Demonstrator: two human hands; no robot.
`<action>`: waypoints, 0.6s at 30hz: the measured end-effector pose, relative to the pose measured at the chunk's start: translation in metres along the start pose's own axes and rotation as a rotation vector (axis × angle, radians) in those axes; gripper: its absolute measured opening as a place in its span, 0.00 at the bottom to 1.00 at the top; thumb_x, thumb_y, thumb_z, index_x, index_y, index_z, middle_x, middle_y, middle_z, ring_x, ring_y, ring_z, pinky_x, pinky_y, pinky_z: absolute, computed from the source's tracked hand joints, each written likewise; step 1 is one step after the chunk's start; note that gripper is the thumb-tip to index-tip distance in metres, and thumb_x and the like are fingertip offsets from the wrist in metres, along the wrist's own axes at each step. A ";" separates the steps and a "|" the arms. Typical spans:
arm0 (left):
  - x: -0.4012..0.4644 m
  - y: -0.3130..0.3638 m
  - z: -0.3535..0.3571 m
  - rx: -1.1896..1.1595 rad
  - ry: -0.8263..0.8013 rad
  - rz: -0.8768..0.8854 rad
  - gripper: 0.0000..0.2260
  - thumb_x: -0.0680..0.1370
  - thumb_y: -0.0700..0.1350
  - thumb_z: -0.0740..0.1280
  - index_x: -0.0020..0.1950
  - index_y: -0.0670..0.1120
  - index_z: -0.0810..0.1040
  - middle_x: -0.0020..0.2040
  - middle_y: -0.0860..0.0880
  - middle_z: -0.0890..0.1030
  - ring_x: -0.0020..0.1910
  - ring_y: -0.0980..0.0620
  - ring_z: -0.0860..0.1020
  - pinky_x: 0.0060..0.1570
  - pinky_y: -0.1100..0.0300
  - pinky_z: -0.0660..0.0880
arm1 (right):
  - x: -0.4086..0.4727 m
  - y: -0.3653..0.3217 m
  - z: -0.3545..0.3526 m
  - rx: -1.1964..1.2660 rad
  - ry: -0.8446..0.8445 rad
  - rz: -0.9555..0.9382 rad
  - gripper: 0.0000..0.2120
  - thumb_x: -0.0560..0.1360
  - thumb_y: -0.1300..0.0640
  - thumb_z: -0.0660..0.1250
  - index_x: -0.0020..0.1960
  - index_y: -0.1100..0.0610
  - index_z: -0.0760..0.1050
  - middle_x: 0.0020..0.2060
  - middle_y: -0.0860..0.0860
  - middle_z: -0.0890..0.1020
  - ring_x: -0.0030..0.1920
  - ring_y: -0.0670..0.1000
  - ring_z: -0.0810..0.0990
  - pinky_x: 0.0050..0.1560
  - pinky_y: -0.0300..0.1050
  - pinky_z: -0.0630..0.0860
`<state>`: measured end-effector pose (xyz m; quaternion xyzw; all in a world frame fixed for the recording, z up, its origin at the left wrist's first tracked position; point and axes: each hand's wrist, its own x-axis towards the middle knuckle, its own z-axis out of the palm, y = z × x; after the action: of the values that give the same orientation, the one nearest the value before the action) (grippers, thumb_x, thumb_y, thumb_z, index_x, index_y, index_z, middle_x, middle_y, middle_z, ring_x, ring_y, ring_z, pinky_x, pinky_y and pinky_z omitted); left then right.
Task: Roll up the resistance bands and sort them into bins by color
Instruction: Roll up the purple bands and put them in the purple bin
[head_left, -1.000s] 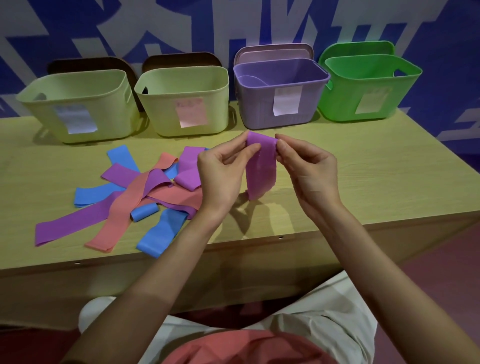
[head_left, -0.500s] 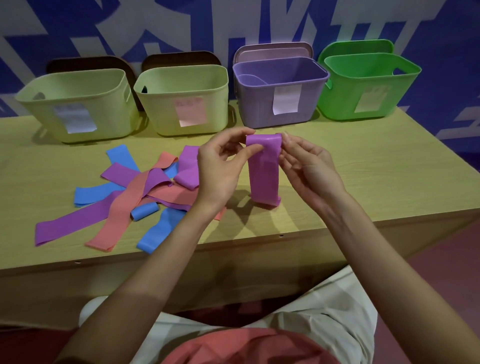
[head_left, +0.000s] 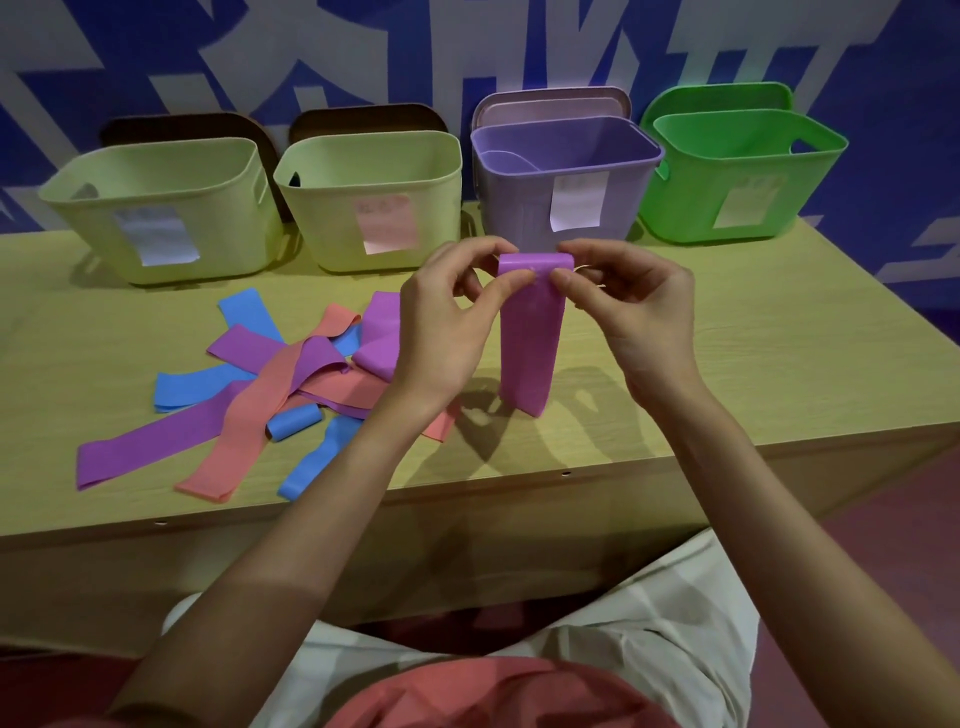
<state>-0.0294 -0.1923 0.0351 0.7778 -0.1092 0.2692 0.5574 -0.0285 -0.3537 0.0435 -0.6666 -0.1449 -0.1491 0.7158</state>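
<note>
A purple resistance band (head_left: 530, 338) hangs upright above the table's front middle, its top end folded over into a small roll. My left hand (head_left: 447, 322) pinches the top from the left and my right hand (head_left: 628, 306) pinches it from the right. The band's lower end reaches down to the tabletop. A heap of loose purple, salmon and blue bands (head_left: 270, 379) lies flat to the left, with one small rolled blue band (head_left: 293, 422) among them. At the back stand the purple bin (head_left: 566, 156) and the green bin (head_left: 737, 171).
Two pale yellow bins (head_left: 161, 208) (head_left: 374, 197) with paper labels stand at the back left. The wooden table (head_left: 753, 364) ends in a front edge close to my lap. A blue and white wall rises behind the bins.
The purple band has straightened to hang vertically, and its top end is now folded over between my fingertips. Both hands have stayed close together at the top.
</note>
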 end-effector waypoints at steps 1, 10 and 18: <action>0.000 0.003 0.000 0.008 -0.001 0.021 0.10 0.75 0.46 0.72 0.53 0.44 0.81 0.45 0.46 0.81 0.36 0.57 0.71 0.40 0.63 0.71 | 0.001 -0.002 0.000 -0.003 0.012 -0.008 0.09 0.70 0.66 0.74 0.50 0.60 0.81 0.37 0.49 0.83 0.37 0.45 0.77 0.42 0.39 0.76; 0.009 0.013 -0.007 0.081 -0.059 0.225 0.13 0.76 0.44 0.70 0.59 0.42 0.80 0.48 0.44 0.82 0.46 0.49 0.80 0.48 0.52 0.78 | 0.002 -0.009 0.002 0.069 0.076 0.056 0.03 0.73 0.64 0.71 0.46 0.58 0.82 0.35 0.46 0.85 0.36 0.43 0.78 0.38 0.36 0.74; 0.007 0.010 -0.010 0.168 -0.079 0.282 0.11 0.75 0.43 0.70 0.57 0.41 0.81 0.45 0.45 0.80 0.41 0.51 0.75 0.45 0.55 0.75 | -0.005 -0.008 0.008 0.032 0.106 0.075 0.02 0.75 0.61 0.70 0.44 0.58 0.82 0.29 0.45 0.82 0.31 0.41 0.77 0.36 0.35 0.73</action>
<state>-0.0309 -0.1854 0.0494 0.8087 -0.2161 0.3220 0.4423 -0.0359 -0.3466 0.0495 -0.6513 -0.0840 -0.1547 0.7381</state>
